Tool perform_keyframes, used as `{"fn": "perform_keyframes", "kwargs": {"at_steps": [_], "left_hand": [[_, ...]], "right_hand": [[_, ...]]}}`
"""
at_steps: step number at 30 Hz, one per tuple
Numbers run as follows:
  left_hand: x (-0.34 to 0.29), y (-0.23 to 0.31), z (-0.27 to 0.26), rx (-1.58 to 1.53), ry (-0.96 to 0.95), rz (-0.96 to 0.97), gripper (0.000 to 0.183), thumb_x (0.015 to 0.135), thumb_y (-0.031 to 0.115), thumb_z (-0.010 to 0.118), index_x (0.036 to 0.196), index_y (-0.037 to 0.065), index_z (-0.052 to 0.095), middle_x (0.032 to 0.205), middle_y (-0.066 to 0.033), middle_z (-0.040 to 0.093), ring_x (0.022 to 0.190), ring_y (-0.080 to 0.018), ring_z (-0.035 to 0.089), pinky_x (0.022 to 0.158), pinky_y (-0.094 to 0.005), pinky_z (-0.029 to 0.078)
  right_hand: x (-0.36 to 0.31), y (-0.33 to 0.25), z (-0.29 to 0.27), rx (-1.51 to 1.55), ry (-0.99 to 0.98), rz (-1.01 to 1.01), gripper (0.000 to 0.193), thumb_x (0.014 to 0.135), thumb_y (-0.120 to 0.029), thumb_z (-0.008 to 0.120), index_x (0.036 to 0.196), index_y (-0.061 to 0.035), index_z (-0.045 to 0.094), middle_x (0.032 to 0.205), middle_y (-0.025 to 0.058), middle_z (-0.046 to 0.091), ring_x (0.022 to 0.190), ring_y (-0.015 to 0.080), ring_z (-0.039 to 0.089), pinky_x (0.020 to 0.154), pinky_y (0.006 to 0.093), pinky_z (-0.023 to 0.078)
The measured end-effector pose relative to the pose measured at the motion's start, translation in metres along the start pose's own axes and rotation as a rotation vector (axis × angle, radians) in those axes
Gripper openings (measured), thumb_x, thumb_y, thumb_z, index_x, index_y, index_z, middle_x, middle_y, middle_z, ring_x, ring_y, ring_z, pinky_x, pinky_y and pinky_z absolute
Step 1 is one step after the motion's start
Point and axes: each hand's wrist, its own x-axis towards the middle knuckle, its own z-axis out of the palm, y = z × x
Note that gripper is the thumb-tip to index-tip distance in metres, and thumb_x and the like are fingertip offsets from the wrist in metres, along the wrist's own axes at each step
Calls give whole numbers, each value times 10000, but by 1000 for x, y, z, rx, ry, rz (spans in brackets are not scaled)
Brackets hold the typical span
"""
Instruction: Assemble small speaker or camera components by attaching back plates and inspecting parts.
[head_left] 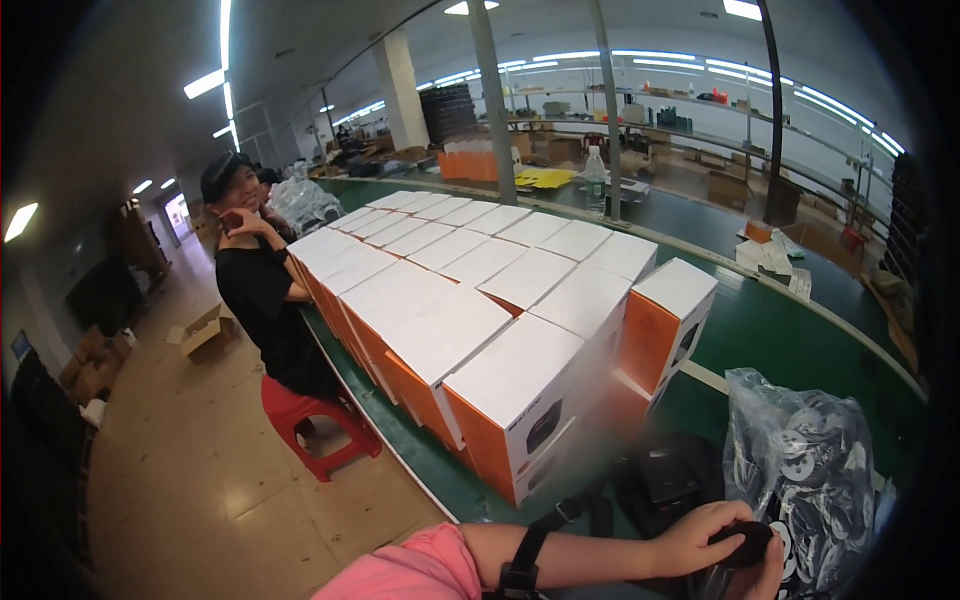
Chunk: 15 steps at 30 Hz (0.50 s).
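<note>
Both hands (692,541) pinching black round piece (742,545) beside clear bag (802,458), boxes (475,268) near green bench edge (417,474), bare surface (768,328) rightward

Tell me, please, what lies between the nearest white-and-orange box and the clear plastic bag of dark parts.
The head view shows a black object, its kind unclear, between the box and clear plastic bag, on the green tabletop.
</note>
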Motion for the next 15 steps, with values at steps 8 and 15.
{"fn": "perform_keyframes", "kwargs": {"at_steps": [8, 15], "left_hand": [[-6, 2, -6, 52, -45, -80, 207, 811, 68, 563, 1003, 8, 514, 878, -81, 534, 808, -180, 536, 725, -281, 433], [8, 12, -9, -34, -53, -345, 115, 789, 74, 604, 854, 7, 538, 838, -52, 545, 790, -112, 507, 712, -238, 412]], "right_hand": [[5, 10, 6, -65, 61, -113, 297, 894, -214, 474, 1085, 9, 521, 939, 62, 580, 850, 131, 539, 774, 250, 422], [8, 7, -12, -265, -65, -63, 274, 891, -202, 530, 1083, -13, 578, 999, 25, 594, 896, 76, 530, 792, 202, 413]]}}
